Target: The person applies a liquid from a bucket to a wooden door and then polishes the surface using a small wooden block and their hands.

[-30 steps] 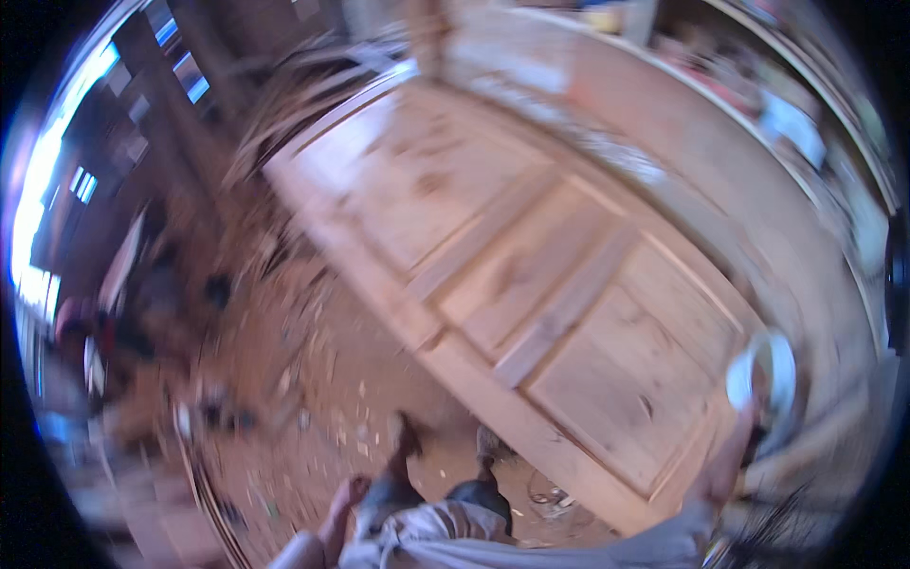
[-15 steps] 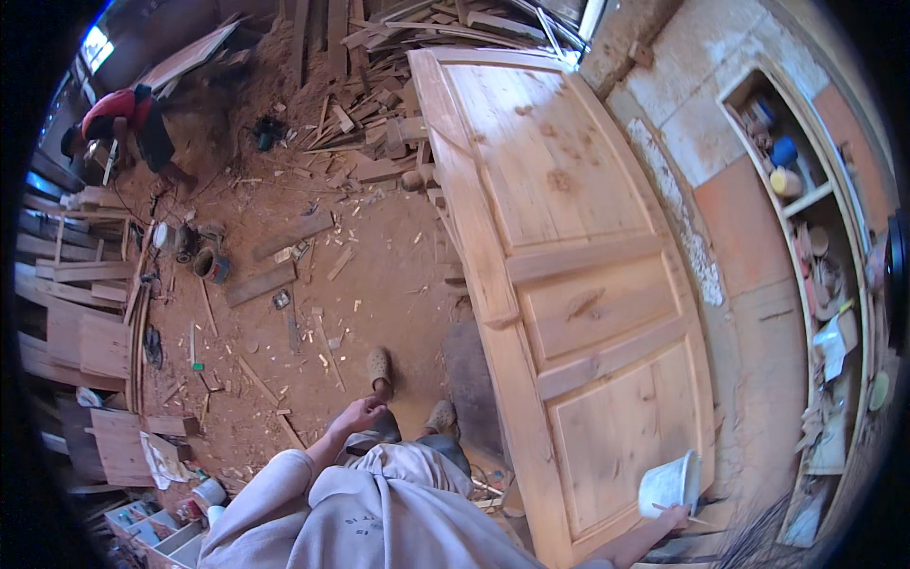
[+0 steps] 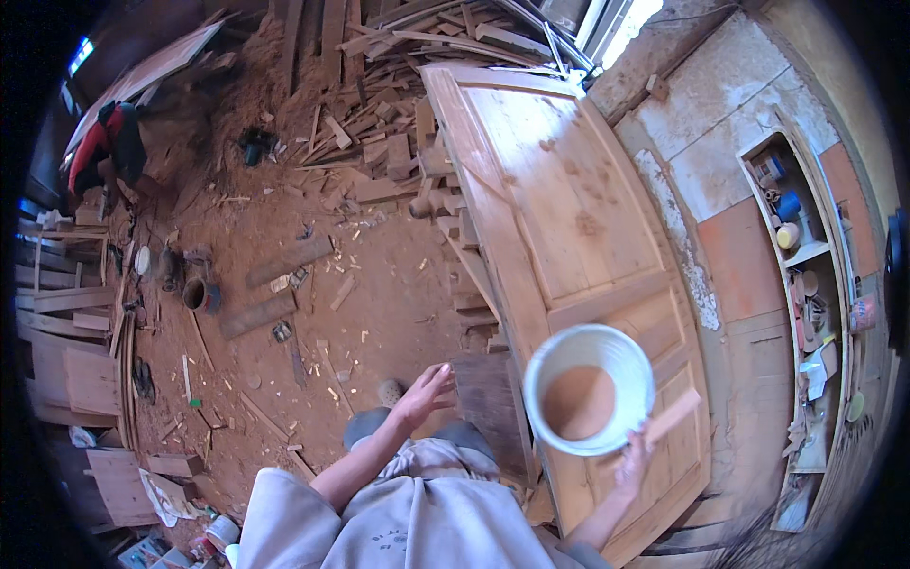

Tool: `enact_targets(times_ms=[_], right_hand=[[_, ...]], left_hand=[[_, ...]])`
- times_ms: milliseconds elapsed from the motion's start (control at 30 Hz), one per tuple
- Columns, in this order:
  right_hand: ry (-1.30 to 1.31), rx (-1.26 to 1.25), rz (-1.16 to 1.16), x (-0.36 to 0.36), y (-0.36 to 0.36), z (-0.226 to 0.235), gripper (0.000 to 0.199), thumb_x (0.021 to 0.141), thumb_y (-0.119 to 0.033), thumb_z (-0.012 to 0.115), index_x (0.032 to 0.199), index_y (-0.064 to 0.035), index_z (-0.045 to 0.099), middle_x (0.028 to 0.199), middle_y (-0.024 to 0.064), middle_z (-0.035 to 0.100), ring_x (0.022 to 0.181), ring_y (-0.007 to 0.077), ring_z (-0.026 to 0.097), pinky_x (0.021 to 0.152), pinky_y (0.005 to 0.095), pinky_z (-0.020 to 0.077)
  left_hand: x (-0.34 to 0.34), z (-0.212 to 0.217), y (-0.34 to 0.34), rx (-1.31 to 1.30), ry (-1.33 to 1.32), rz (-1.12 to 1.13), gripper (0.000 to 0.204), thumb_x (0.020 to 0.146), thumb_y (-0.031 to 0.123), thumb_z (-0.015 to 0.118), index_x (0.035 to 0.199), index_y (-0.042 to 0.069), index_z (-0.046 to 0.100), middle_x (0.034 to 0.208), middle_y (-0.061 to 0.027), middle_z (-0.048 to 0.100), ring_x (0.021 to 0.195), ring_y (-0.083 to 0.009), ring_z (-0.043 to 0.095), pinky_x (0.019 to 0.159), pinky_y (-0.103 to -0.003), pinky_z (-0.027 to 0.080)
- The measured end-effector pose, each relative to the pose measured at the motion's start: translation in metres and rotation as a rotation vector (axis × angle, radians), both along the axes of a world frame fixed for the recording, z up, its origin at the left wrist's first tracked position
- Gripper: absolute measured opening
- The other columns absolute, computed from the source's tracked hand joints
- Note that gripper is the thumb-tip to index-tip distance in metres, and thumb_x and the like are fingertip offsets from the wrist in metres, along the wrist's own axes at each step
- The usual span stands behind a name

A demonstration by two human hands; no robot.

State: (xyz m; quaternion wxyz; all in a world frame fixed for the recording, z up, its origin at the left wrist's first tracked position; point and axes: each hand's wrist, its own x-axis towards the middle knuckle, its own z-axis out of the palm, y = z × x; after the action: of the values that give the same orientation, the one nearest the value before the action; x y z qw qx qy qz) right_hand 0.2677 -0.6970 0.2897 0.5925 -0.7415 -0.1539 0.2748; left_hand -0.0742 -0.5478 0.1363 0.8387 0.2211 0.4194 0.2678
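Observation:
My right hand grips a white plastic bowl with brown paste in its bottom, and it also holds a flat wooden stick against the bowl's side. The bowl hangs above the near end of a large panelled wooden door lying flat on supports. My left hand hangs with its fingers apart over the dirt floor, holding nothing, just left of the door's edge and above my knees.
Offcuts and planks are piled at the far end of the door. A person in red crouches at the far left. A wall shelf with tins stands at right. A can and boards lie left.
My right hand has brought the white bowl up from the lower right to over the door's near end. The view has swung and steadied; my left hand stays low by my knees.

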Motion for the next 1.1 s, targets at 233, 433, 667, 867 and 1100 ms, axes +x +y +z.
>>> enact_targets(times_ms=[233, 433, 667, 867, 1100], right_hand=[[0.171, 0.089, 0.669, -0.113, 0.151, -0.084, 0.021, 0.082, -0.016, 0.066, 0.097, -0.008, 0.054, 0.09, -0.0047, 0.047, 0.086, 0.0092, 0.047, 0.078, 0.0266, 0.0406], [0.179, -0.068, 1.072, -0.16, 0.254, -0.117, 0.017, 0.086, -0.019, 0.063, 0.087, -0.0078, 0.051, 0.074, -0.0022, 0.047, 0.066, 0.0095, 0.046, 0.061, 0.028, 0.0415], [0.296, -0.286, 0.793, -0.1, 0.366, -0.199, 0.052, 0.094, -0.056, 0.037, 0.108, -0.0089, 0.051, 0.078, 0.0009, 0.052, 0.053, 0.0062, 0.038, 0.048, 0.023, 0.0362], [-0.756, -0.432, 0.478, -0.063, 0.466, -0.247, 0.052, 0.095, -0.023, 0.042, 0.138, 0.005, 0.03, 0.114, 0.0296, 0.046, 0.104, 0.0413, 0.052, 0.089, 0.0449, 0.0437], [-0.913, -0.646, 0.484, -0.074, 0.531, -0.235, 0.06, 0.089, -0.019, 0.055, 0.141, -0.0047, 0.03, 0.098, 0.02, 0.047, 0.093, 0.0358, 0.053, 0.076, 0.0458, 0.0445]], left_hand=[[-0.069, 0.005, 0.041, -0.279, -0.164, 0.353, 0.062, 0.092, 0.051, 0.048, 0.135, 0.008, 0.04, 0.126, -0.009, 0.054, 0.12, -0.0255, 0.05, 0.099, -0.047, 0.041], [-0.103, -0.052, 0.079, -0.238, 0.279, 0.447, 0.049, 0.08, 0.004, 0.064, 0.126, 0.001, 0.047, 0.115, -0.0133, 0.06, 0.102, -0.0265, 0.06, 0.09, -0.042, 0.049], [-0.079, -0.153, 0.161, -0.236, 0.48, 0.595, 0.034, 0.075, 0.0, 0.058, 0.109, -0.003, 0.056, 0.098, -0.0129, 0.062, 0.084, -0.0272, 0.062, 0.077, -0.043, 0.052], [-0.054, -0.163, 0.249, -0.267, 0.568, 0.728, 0.042, 0.077, -0.002, 0.056, 0.119, -0.003, 0.05, 0.11, -0.0135, 0.06, 0.094, -0.0255, 0.061, 0.081, -0.038, 0.05], [-0.036, -0.146, 0.308, -0.332, 0.671, 0.732, 0.034, 0.079, 0.003, 0.057, 0.112, 0.002, 0.052, 0.103, -0.0122, 0.06, 0.089, -0.0267, 0.061, 0.068, -0.041, 0.053]])
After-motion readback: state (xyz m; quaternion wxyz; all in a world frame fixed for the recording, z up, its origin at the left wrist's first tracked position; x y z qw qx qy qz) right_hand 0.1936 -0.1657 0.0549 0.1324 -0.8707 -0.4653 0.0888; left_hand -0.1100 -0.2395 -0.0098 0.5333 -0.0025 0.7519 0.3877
